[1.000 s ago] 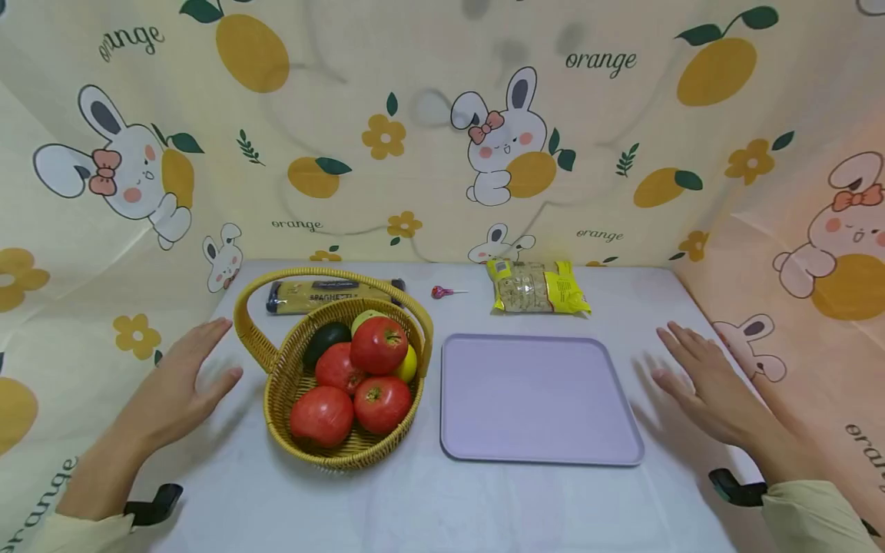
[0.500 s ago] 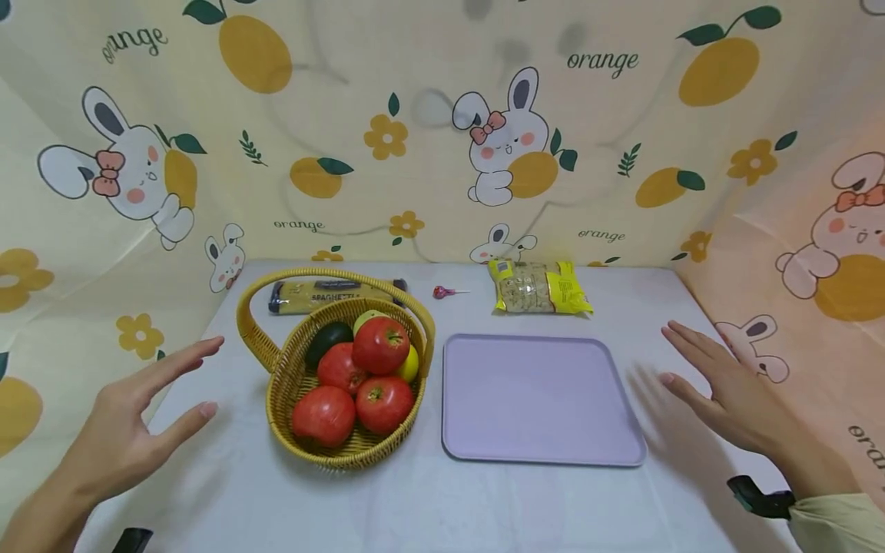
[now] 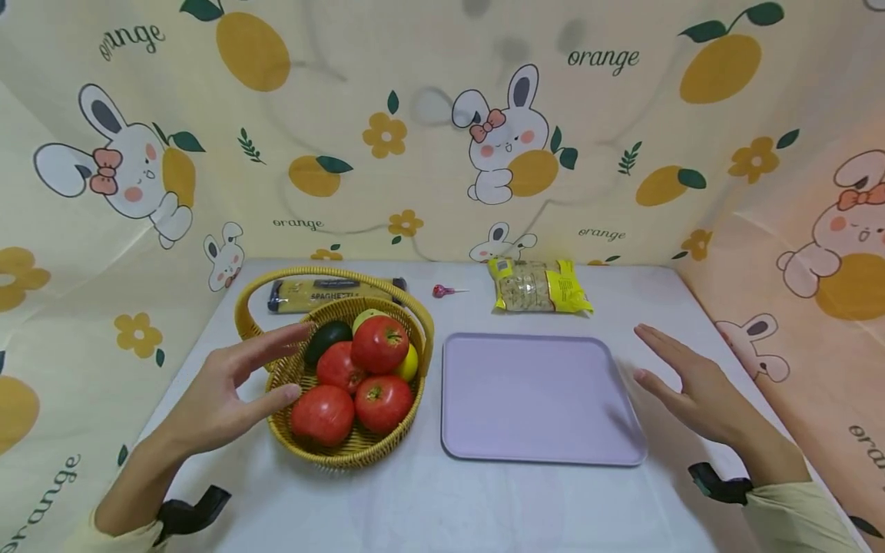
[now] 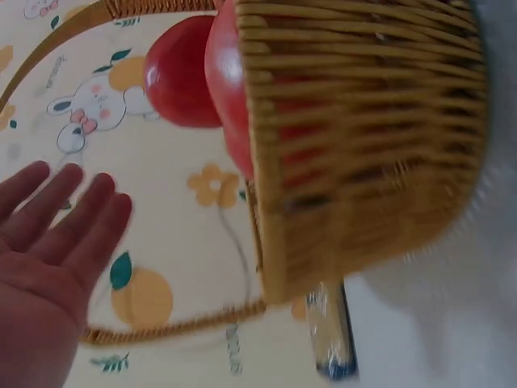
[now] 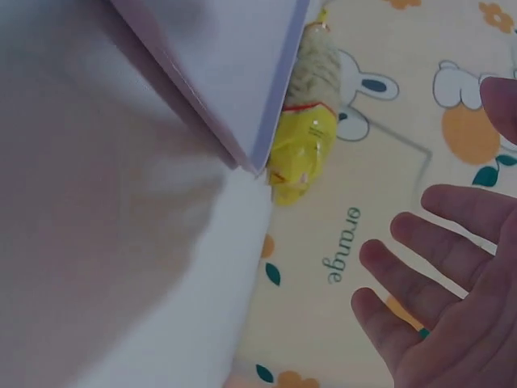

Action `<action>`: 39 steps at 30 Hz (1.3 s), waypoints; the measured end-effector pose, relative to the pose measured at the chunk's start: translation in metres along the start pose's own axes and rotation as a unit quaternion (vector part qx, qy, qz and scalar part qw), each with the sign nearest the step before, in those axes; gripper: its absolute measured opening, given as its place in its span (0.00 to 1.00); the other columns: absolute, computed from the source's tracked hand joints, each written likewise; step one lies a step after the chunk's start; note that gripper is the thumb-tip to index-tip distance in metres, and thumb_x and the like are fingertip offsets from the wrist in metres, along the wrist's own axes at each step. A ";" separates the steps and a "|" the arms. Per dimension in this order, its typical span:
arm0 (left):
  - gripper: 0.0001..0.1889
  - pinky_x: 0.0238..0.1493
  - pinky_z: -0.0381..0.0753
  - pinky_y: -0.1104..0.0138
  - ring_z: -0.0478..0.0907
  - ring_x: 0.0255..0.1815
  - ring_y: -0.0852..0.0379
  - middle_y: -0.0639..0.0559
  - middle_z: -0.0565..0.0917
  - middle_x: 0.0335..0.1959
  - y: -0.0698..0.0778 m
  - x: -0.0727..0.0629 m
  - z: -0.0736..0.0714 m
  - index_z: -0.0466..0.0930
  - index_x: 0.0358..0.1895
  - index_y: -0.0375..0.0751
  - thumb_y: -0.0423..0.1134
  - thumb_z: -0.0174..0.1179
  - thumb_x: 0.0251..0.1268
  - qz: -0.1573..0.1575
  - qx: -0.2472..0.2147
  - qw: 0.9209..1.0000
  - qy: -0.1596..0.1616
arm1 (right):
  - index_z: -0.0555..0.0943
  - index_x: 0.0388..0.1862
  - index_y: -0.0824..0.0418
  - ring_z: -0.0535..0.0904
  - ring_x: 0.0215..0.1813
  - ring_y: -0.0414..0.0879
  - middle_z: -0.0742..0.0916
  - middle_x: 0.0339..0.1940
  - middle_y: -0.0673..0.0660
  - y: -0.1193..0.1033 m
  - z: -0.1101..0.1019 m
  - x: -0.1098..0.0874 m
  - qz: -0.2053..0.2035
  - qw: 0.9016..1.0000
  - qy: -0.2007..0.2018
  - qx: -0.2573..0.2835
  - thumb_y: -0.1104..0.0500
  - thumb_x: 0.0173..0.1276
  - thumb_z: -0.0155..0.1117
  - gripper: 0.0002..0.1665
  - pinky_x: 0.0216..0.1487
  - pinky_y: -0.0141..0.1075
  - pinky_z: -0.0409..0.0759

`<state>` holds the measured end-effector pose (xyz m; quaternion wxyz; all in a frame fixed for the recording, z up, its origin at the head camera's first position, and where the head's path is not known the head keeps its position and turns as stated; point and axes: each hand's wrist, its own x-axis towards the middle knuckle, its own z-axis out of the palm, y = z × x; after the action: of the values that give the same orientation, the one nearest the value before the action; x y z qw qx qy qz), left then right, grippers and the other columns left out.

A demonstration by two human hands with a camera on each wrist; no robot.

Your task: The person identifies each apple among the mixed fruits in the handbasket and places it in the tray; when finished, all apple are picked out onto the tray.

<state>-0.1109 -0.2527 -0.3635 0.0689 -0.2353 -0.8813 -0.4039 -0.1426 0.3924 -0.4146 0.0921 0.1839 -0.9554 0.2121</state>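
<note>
My left hand (image 3: 224, 392) hovers at the left rim of a wicker basket (image 3: 346, 458), fingers extended and thumb apart, holding nothing. Several red apples (image 3: 321, 415) lie in the basket with a dark green avocado-like fruit (image 3: 328, 341), a yellow fruit (image 3: 408, 363) and a pale green one (image 3: 369, 318) partly hidden behind the top apple. In the left wrist view, straight fingers (image 4: 89, 222) show beside the basket wall (image 4: 363, 145). My right hand (image 3: 705, 395), also with straight fingers and nothing in it, is in the air right of a lilac tray (image 3: 539, 399).
Behind the basket lies a spaghetti pack (image 3: 332, 295), partly covered by the handle (image 3: 252, 338). A small lollipop (image 3: 442, 292) and a yellow bag of noodles (image 3: 539, 286) lie along the back. Patterned cloth (image 3: 415, 153) walls the table (image 3: 442, 507) at the back and sides.
My left hand first drew back toward the lower left, then came rightward to the basket's edge. My right hand shifted slightly out, then in toward the tray. The objects stayed put.
</note>
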 end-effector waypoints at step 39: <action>0.47 0.67 0.85 0.43 0.82 0.66 0.43 0.40 0.82 0.71 0.010 0.104 0.054 0.62 0.87 0.44 0.50 0.75 0.70 -0.107 0.061 0.975 -0.185 | 0.59 0.90 0.59 0.60 0.83 0.82 0.66 0.86 0.75 0.027 0.045 0.031 0.137 0.971 -0.189 0.059 0.43 0.81 0.67 0.49 0.75 0.79 0.64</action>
<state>-0.1934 -0.1693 -0.3603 -0.1247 -0.2062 -0.9219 -0.3034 -0.1858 0.3859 -0.4569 -0.1312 0.0936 -0.9573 0.2399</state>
